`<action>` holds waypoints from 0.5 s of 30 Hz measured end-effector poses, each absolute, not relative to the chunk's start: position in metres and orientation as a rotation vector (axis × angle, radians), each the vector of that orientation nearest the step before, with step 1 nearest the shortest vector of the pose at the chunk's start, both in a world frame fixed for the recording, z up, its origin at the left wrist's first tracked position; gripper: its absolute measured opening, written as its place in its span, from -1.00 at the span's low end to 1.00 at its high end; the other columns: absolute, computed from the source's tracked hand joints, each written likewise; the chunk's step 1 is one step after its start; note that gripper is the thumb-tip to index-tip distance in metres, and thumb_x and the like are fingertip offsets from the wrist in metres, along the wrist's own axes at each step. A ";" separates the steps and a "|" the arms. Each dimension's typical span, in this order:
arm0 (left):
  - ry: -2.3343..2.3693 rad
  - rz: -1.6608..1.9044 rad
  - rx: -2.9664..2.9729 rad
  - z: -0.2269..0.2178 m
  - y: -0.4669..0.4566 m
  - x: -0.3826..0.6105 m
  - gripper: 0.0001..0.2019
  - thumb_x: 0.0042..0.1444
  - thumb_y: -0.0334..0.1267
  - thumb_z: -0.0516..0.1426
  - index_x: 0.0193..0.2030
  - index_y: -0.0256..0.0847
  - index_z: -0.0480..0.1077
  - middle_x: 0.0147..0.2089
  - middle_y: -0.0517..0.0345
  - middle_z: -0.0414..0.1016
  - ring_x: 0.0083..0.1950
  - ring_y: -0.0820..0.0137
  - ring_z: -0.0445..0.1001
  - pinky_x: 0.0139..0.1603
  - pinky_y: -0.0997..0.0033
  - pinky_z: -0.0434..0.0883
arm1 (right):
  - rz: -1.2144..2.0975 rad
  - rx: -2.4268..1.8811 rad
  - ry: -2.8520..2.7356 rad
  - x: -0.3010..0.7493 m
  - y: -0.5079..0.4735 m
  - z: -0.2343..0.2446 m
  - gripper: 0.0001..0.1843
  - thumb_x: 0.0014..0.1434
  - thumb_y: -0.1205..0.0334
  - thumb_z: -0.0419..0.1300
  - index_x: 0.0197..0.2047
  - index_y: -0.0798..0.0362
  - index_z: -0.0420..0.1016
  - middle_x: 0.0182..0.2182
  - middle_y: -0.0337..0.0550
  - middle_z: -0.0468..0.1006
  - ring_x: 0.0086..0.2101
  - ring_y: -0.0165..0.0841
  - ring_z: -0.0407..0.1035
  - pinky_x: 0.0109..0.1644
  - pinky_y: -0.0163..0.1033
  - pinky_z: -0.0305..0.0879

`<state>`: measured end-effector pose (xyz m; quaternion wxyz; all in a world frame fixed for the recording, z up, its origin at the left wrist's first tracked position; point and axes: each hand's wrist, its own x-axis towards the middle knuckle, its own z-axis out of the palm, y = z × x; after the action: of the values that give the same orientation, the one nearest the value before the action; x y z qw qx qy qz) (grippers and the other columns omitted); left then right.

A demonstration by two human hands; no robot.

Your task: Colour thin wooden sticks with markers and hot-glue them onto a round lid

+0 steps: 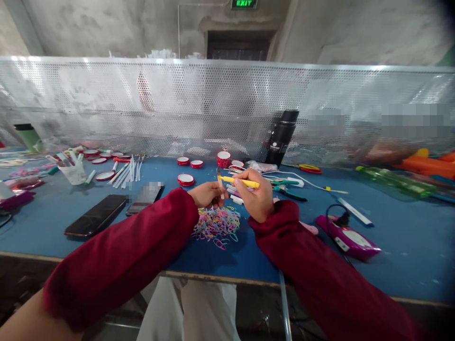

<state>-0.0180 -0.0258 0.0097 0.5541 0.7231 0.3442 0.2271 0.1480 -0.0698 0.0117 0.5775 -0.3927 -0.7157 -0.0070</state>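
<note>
We are holding a yellow pen [239, 181] level in our right hand [256, 196], just right of the middle of the frame, with the fingers closing around its barrel and its tip pointing left. Our left hand [208, 194], just left of it, is pinching a thin pale piece [219, 179] upright between thumb and fingertips, narrow and tight; we cannot tell what the piece is. Pen tip and piece are meeting, or nearly meeting, above the blue table [53, 222], right over a loose heap of coloured rubber bands [217, 225] lying in the lower middle.

We are judging the pinch to be the weak point: the piece is small and only its lower end is being gripped, so a sideways push from the pen tip could be twisting it out of our fingertips. If it is dropping, it is falling into the tangle of bands, where something that slim is getting hard to find. Our right forearm is hanging near a purple device [350, 239] with a black cable at the lower right, and a wide elbow swing could be snagging that cable. Pliers [287, 192] and spare pens are crowding the table just behind our right hand, so a slipping pen could be knocking into them
</note>
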 end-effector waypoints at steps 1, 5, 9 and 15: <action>0.813 0.537 1.706 0.010 -0.026 -0.018 -0.80 0.24 -0.18 -0.06 -0.30 -0.25 0.26 -0.54 0.23 0.33 -0.60 0.58 0.25 -0.64 0.61 0.08 | -0.004 -0.920 -1.685 0.148 -0.070 0.012 -0.92 0.17 0.22 0.15 -0.34 0.00 0.43 -0.43 -0.23 0.50 -0.40 -0.34 0.39 -0.29 -0.22 0.33; 0.812 0.532 1.702 0.009 -0.025 -0.018 -0.77 0.23 -0.12 -0.04 -0.31 -0.25 0.26 -0.54 0.23 0.33 -0.60 0.58 0.26 -0.64 0.61 0.07 | -0.013 -0.915 -1.667 0.148 -0.069 0.012 -0.92 0.17 0.22 0.14 -0.35 0.00 0.42 -0.43 -0.23 0.51 -0.40 -0.34 0.39 -0.30 -0.22 0.32; 0.804 0.527 1.713 0.008 -0.024 -0.018 -0.77 0.22 -0.12 -0.03 -0.31 -0.24 0.25 -0.53 0.23 0.33 -0.60 0.58 0.26 -0.63 0.61 0.09 | 0.002 -0.912 -1.693 0.148 -0.069 0.013 -0.91 0.17 0.22 0.14 -0.36 0.01 0.42 -0.45 -0.23 0.50 -0.42 -0.35 0.38 -0.32 -0.23 0.29; 0.806 0.531 1.692 0.009 -0.023 -0.017 -0.77 0.22 -0.13 -0.03 -0.33 -0.24 0.28 -0.55 0.22 0.34 -0.61 0.57 0.24 -0.62 0.57 0.09 | 0.046 -0.916 -1.687 0.150 -0.069 0.011 -0.91 0.18 0.22 0.15 -0.34 0.01 0.43 -0.45 -0.24 0.49 -0.42 -0.34 0.39 -0.32 -0.22 0.31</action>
<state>-0.0171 -0.0234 0.0085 0.5622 0.7183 0.3421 0.2256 0.1495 -0.0690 0.0113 0.5733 -0.3909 -0.7198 0.0197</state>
